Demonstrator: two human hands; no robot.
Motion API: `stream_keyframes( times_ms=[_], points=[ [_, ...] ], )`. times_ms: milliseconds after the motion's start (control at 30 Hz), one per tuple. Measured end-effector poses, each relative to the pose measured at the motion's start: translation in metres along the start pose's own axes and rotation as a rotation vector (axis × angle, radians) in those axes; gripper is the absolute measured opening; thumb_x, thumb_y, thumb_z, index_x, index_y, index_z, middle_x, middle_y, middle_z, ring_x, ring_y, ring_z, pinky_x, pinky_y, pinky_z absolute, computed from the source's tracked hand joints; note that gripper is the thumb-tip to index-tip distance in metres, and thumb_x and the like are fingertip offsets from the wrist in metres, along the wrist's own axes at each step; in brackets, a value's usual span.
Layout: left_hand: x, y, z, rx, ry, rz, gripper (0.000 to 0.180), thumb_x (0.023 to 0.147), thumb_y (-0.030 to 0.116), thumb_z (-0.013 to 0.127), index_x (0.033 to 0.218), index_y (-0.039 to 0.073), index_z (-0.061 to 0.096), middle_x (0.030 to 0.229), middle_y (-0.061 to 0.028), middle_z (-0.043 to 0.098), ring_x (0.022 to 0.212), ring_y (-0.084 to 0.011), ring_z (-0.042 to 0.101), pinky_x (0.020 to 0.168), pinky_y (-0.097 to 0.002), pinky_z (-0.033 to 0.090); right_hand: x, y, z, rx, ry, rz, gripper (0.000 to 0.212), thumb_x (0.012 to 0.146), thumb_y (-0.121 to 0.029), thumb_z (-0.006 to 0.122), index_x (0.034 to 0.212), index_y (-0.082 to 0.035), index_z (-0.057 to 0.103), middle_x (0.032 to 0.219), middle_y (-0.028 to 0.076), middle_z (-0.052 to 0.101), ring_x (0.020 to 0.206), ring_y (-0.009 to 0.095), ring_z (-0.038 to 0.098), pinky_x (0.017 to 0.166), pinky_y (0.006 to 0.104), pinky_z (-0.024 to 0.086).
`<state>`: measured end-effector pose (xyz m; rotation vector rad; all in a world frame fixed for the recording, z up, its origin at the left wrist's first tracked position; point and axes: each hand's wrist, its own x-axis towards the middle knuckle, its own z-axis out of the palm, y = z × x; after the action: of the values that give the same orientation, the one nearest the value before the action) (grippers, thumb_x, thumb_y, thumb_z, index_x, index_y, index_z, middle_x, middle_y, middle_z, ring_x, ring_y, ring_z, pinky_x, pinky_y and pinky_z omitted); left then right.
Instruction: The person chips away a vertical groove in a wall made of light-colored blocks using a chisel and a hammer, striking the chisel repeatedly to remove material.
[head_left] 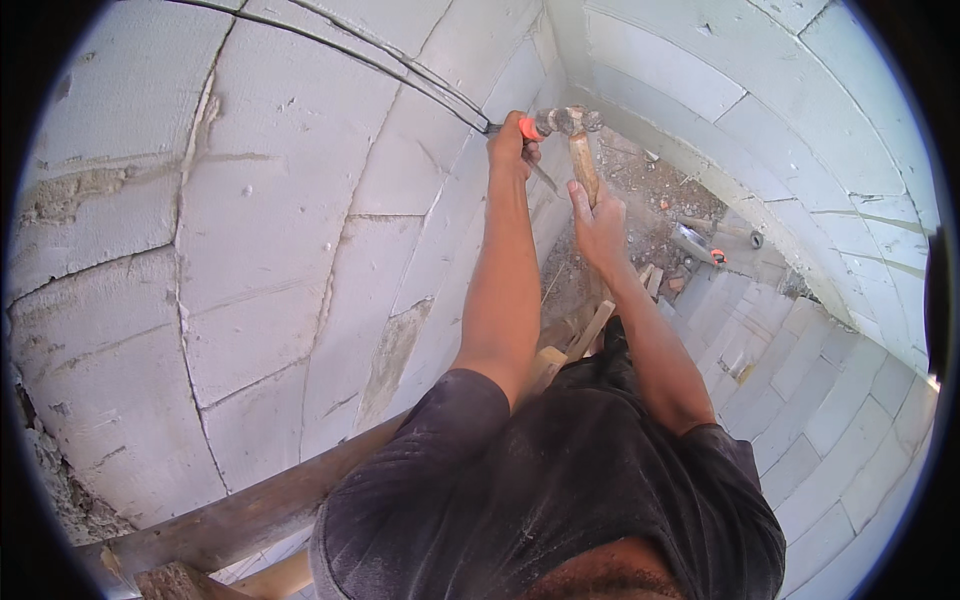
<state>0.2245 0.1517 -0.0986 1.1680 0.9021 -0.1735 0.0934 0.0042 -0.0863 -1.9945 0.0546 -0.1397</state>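
Note:
My left hand (510, 145) is closed around a tool with an orange end (530, 128), held against the block wall (290, 200); most of the tool is hidden by the fingers, so its exact kind does not show. Dark cables (400, 72) run along the wall and reach that hand. A thin greyish strip (543, 178) sticks out below it. In my right hand (602, 225) is a hammer, gripped by its wooden handle (582, 165). The worn metal hammer head (568, 120) is right beside the orange end; whether they touch, I cannot tell.
Walls of pale blocks meet in a corner ahead. Below lie rubble (650, 185), a grey tool with an orange part (697, 245) and wood pieces (592, 330). A round wooden pole (250, 505) crosses at lower left. A block wall (840, 420) stands at right.

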Motion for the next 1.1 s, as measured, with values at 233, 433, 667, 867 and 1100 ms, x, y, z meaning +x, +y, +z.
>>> stream_keyframes(
  times_ms=[233,433,667,867,1100],
  points=[
    [0.01,-0.011,0.001,-0.026,-0.01,-0.059,0.022,0.084,0.031,0.064,0.077,0.01,0.06,0.061,-0.0031,0.056,0.042,-0.0085,0.042,0.043,-0.0257,0.039,0.007,-0.001,-0.005,0.073,0.04,0.101,0.037,0.097,-0.032,0.058,0.1,0.005,0.06,0.066,0.02,0.059,0.063,0.035,0.058,0.061,0.044,0.044],
    [-0.003,-0.028,0.003,0.077,0.056,-0.094,0.021,0.082,0.027,0.066,0.079,0.007,0.06,0.061,-0.0032,0.055,0.042,-0.0087,0.041,0.041,-0.0253,0.037,-0.008,-0.002,-0.06,-0.095,0.012,0.158,0.035,0.097,-0.032,0.058,0.093,0.003,0.06,0.065,0.014,0.057,0.062,0.025,0.057,0.059,0.0405,0.043],
    [-0.071,-0.032,0.05,-0.038,0.111,0.16,0.021,0.081,0.023,0.063,0.073,0.005,0.055,0.064,-0.003,0.054,0.047,-0.009,0.043,0.042,-0.0259,0.033,-0.061,0.009,-0.089,0.244,0.111,0.437,0.031,0.097,-0.027,0.058,0.092,0.003,0.061,0.065,0.005,0.053,0.062,0.013,0.05,0.059,0.0332,0.042],
    [-0.087,-0.018,0.047,-0.044,0.123,0.299,0.022,0.079,0.022,0.062,0.071,0.004,0.053,0.066,-0.003,0.054,0.05,-0.0098,0.043,0.044,-0.0268,0.031,-0.07,0.0,-0.102,0.226,0.092,0.425,0.032,0.098,-0.029,0.058,0.096,0.002,0.061,0.065,0.005,0.054,0.061,0.012,0.05,0.057,0.0318,0.042],
    [-0.082,-0.018,0.042,-0.015,0.097,0.302,0.024,0.08,0.024,0.063,0.072,0.003,0.055,0.066,-0.0048,0.055,0.049,-0.0113,0.046,0.044,-0.0266,0.033,-0.065,-0.028,-0.107,0.29,0.106,0.309,0.032,0.099,-0.029,0.057,0.097,0.003,0.06,0.064,0.003,0.054,0.058,0.011,0.051,0.055,0.0302,0.041]
  ],
)
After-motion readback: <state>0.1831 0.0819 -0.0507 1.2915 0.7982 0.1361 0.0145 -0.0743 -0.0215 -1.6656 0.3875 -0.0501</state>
